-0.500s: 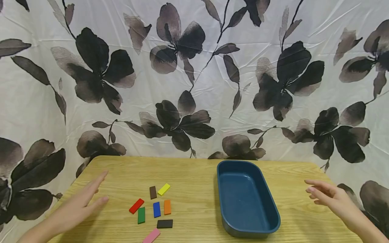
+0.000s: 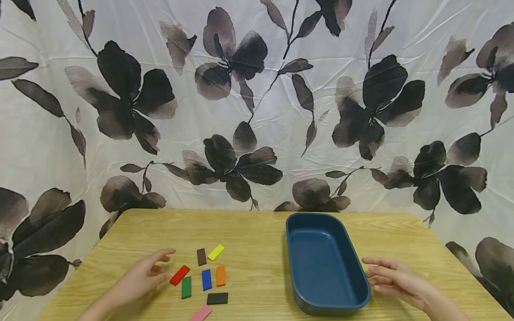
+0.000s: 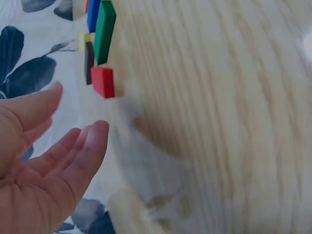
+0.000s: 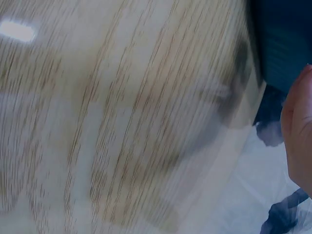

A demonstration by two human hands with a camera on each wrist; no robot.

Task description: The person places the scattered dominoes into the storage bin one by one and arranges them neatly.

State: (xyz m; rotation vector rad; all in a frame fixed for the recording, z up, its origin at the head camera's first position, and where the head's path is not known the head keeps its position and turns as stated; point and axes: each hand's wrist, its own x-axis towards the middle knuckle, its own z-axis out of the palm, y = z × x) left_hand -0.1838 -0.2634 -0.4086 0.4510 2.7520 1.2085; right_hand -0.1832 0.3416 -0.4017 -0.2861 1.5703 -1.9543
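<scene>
My left hand hovers just left of a red block, its fingers loosely bent with nothing between them. In the left wrist view a gap separates the fingertips from the red block. Beside it lie a green block, a blue block and an orange block. On the right, my right hand is at the right side of a deep blue tray, fingers relaxed and holding nothing. Whether its fingertips touch the tray wall, I cannot tell.
Brown and yellow blocks lie behind the others. A black block and a pink block lie nearer the front. All are on a wooden table, with a floral cloth hanging behind it.
The left hand has moved right and slightly down, close to the red block. The right hand has moved left, up to the tray's side. Blocks and tray stay in place.
</scene>
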